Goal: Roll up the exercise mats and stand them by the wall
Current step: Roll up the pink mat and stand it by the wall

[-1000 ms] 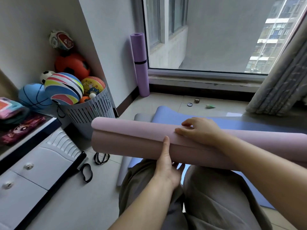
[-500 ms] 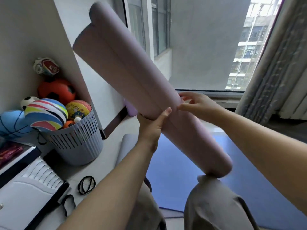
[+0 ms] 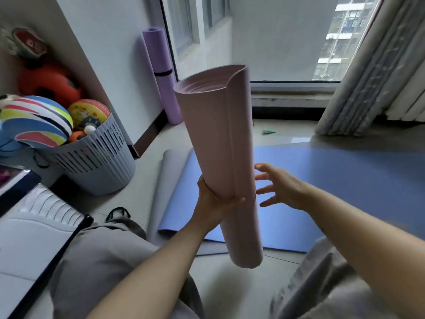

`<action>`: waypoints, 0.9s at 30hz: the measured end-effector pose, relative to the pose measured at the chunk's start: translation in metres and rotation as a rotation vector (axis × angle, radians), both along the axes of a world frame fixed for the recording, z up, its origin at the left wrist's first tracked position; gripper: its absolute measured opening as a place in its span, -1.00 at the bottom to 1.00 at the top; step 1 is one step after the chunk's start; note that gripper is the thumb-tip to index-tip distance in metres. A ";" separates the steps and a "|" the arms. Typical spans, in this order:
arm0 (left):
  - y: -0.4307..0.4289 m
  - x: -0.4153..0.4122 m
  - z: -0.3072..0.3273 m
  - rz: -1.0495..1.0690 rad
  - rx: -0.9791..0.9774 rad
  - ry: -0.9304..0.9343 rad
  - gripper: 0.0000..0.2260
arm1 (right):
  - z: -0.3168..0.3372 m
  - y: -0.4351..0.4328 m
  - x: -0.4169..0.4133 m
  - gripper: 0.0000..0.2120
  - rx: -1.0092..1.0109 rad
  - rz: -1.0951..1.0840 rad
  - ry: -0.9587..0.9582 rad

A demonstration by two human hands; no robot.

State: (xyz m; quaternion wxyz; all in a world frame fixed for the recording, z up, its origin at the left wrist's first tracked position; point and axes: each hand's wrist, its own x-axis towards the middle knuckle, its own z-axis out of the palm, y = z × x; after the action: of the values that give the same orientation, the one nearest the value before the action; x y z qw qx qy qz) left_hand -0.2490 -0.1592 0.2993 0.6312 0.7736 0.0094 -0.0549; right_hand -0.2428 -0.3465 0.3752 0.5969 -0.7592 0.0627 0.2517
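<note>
as the step stands: the pink mat [image 3: 220, 157] is already rolled and is held nearly upright in mid-frame, its lower end off the floor [image 3: 142, 187]; the standing-up step is judged to be in hand.
left hand [image 3: 211, 203]: the roll is gripped below its middle, the fingers [image 3: 236, 200] curled round it.
right hand [image 3: 280, 187]: held just beside the roll's right edge with the fingers [image 3: 264, 178] spread and holding nothing; whether a fingertip touches the roll cannot be told.
next move: the roll would need to be carried to the wall [image 3: 110, 54] at upper left and set on end beside the purple mat [image 3: 163, 77], which is propped there with a black band [image 3: 163, 72] round it; the loose outer flap is likely to need pinning so that it does not unwind.
left to do: the blue mat [image 3: 333, 185] is spread flat at right of centre, with a grey mat [image 3: 165, 180] showing along its left edge, its edge curled.
materials: the pink roll is matte, soft-looking foam, a long cylinder with a spiral of layers at its top end; the blue sheet is smooth and thin.
nearby: a slotted plastic basket [image 3: 99, 162] of balls is seen at left.
</note>
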 end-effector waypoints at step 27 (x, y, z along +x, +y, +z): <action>0.045 -0.046 0.073 -0.634 0.351 0.353 -0.09 | 0.075 -0.010 -0.041 -0.41 0.387 0.037 0.110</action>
State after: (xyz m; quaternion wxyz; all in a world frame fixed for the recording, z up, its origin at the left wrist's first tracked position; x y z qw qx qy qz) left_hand -0.2947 -0.1140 0.3722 0.4297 0.8130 -0.1123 -0.3766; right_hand -0.2838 -0.3560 0.4498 0.7225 -0.6165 0.0317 0.3113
